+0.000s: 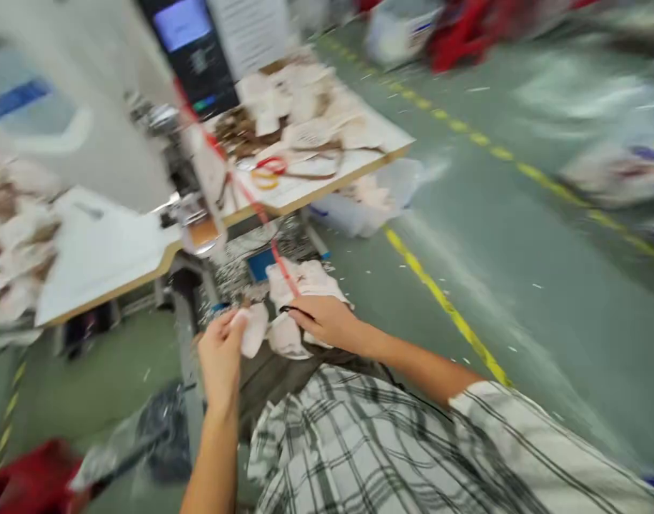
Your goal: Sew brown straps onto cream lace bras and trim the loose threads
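Note:
My left hand [223, 350] is closed, pinching a small pale pink fabric piece [255, 330] between thumb and fingers. To its right, my right hand [327, 323] is closed around a thin dark tool [299, 312]; blur and the fingers hide its exact kind. A red ribbon [263, 214] runs from the sewing machine [185, 171] down to this hand. More pale fabric pieces [308, 278] lie on my lap, beyond and under my right hand. Another piece [287, 335] sits between the two hands.
The white worktable [107, 243] carries heaps of fabric pieces [305, 107] on both sides of the machine. Scissors [268, 171] with red and orange handles lie near its edge. A plastic bag [367, 200] stands below. Yellow tape [450, 307] marks the green floor.

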Available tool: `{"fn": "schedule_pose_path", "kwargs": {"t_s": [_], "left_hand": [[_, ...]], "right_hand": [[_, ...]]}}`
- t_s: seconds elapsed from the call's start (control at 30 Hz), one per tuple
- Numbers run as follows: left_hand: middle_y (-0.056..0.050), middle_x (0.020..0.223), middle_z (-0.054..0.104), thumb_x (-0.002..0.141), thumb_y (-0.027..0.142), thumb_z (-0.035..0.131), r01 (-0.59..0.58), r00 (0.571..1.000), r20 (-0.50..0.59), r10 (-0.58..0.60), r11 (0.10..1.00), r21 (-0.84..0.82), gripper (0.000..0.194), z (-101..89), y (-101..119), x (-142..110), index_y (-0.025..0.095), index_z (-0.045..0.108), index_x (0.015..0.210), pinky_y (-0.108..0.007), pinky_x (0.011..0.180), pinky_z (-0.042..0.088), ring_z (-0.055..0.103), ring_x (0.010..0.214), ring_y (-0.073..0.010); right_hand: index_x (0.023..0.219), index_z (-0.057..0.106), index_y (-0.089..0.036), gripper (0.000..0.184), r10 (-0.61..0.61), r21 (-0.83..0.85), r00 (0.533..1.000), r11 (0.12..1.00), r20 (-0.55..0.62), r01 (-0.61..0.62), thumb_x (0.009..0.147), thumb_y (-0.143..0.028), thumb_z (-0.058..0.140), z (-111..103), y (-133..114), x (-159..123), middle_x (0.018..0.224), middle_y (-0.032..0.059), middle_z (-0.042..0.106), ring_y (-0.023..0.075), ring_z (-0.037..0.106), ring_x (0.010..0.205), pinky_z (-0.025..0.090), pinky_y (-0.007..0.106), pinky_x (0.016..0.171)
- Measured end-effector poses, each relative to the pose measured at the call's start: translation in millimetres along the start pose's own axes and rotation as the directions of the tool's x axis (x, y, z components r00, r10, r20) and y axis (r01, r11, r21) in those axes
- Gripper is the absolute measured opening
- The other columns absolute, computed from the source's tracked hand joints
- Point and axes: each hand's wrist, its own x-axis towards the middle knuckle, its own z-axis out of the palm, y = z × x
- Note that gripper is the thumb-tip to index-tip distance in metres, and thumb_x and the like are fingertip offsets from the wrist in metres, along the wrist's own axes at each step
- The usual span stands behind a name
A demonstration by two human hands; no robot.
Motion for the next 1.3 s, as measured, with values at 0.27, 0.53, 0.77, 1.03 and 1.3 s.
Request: {"fn": "schedule_pose_path", "kwargs": {"t_s": [0.27,0.53,0.77,1.03,1.3], "left_hand": [[-0.006,0.087,0.08,0.081,0.04,0.078,0.041,0.992,-0.114,-0.051,0.995,-0.09,0.031,-44.0,-13.7,-33.3,0.017,0.077,0.102,-0.022,0.06,0.054,0.07,0.068,-0.0141],[-0.005,0.087,0.079,0.084,0.041,0.075,-0.01,0.985,-0.169,0.024,0.996,0.083,0.03,-56.1,-19.7,-39.7,0.018,0.078,0.103,-0.023,0.064,0.055,0.071,0.072,-0.0152],[-0.005,0.086,0.078,0.085,0.04,0.072,0.008,0.988,-0.155,0.016,0.988,0.154,0.028,-56.9,-18.0,-34.4,0.019,0.079,0.103,-0.024,0.066,0.055,0.071,0.076,-0.0171],[-0.006,0.082,0.078,0.082,0.042,0.076,0.074,0.991,-0.118,-0.062,0.992,0.101,0.03,-54.2,-18.3,-25.7,0.017,0.079,0.1,-0.024,0.059,0.053,0.069,0.067,-0.016],[-0.005,0.079,0.077,0.081,0.042,0.077,0.081,0.991,-0.113,-0.076,0.995,0.049,0.031,-51.7,-19.7,-22.7,0.017,0.079,0.1,-0.023,0.057,0.052,0.068,0.064,-0.0154]], "right_hand": [[0.103,0.067,-0.018,0.026,-0.253,-0.321,0.967,0.916,0.002,0.24,0.102,-0.034,0.047,59.4,-38.1,0.2,0.079,0.0021,0.071,0.0121,0.056,0.062,0.03,0.025,0.06],[0.099,0.068,-0.017,0.029,-0.283,-0.418,0.958,0.865,0.051,0.278,0.104,-0.035,0.045,68.7,-36.1,11.5,0.081,0.003,0.073,0.013,0.059,0.066,0.03,0.026,0.062],[0.095,0.066,-0.018,0.032,-0.248,-0.488,0.967,0.838,0.063,0.247,0.104,-0.037,0.044,69.0,-36.8,14.9,0.077,0.0022,0.071,0.0135,0.059,0.065,0.028,0.027,0.061],[0.095,0.067,-0.017,0.032,-0.252,-0.553,0.966,0.798,0.054,0.239,0.105,-0.036,0.044,69.0,-30.8,17.3,0.079,0.0036,0.073,0.0136,0.06,0.065,0.027,0.029,0.061],[0.094,0.067,-0.017,0.032,-0.239,-0.523,0.969,0.82,0.057,0.233,0.104,-0.036,0.044,67.2,-29.8,19.7,0.079,0.0037,0.073,0.0138,0.06,0.065,0.028,0.028,0.061]]}}
